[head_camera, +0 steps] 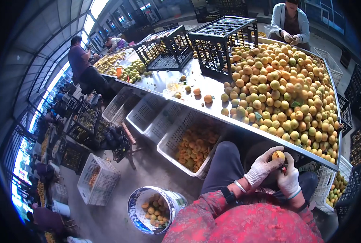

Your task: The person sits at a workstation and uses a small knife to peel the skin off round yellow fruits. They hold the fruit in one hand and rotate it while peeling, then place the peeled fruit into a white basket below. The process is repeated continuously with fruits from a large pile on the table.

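My left hand point(262, 167), in a white knitted glove, holds a yellow apricot point(278, 155) between thumb and fingers. A dark line, which looks like a cut, runs across the fruit. My right hand point(290, 181), gloved too, is closed around a small tool with a red handle point(284, 170), probably a knife; its blade cannot be made out. The right fingertips touch the apricot's side. Both hands are over my lap, just below the metal rim of the sorting table point(277, 140). On that table lies a large heap of whole apricots point(287, 91).
Black plastic crates point(223, 25) point(165, 45) stand on the table. A white crate of apricot halves point(195, 148) sits beneath its edge, left of my knee. A bucket of apricots point(133, 209) and another white crate point(100, 188) are on the floor. A person point(290, 24) works across the table.
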Motion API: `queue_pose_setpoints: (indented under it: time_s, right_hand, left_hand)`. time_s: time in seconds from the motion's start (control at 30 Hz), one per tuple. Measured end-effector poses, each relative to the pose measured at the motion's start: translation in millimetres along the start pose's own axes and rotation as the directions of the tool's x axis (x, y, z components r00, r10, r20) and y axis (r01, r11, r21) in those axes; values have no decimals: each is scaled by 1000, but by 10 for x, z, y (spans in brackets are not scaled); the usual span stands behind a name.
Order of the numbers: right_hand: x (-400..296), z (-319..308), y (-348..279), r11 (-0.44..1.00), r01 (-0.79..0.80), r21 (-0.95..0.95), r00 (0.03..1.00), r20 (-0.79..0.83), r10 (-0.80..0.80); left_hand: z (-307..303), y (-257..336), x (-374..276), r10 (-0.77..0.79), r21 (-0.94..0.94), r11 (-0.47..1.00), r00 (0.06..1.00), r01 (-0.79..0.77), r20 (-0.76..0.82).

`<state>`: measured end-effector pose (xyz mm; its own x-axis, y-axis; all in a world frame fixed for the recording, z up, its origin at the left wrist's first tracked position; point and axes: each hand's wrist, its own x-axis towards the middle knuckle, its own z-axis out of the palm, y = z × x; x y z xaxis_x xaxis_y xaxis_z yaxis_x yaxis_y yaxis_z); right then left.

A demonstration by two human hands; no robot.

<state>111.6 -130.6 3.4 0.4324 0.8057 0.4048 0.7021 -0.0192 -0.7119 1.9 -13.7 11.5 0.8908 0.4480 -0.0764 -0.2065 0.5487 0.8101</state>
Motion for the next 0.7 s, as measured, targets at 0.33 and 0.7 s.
queue_pose_setpoints:
  time_s: [0.33, 0.7]
  right_hand:
    - [116, 86, -32, 949, -196, 248, 978, 124, 169]
    - [106, 150, -58, 888, -269, 373, 956, 217, 198]
  left_hand:
    - [-15, -26, 12, 107, 556, 830, 990, -39, -90]
    - [-77, -126, -20, 151, 600, 799, 980, -43, -131]
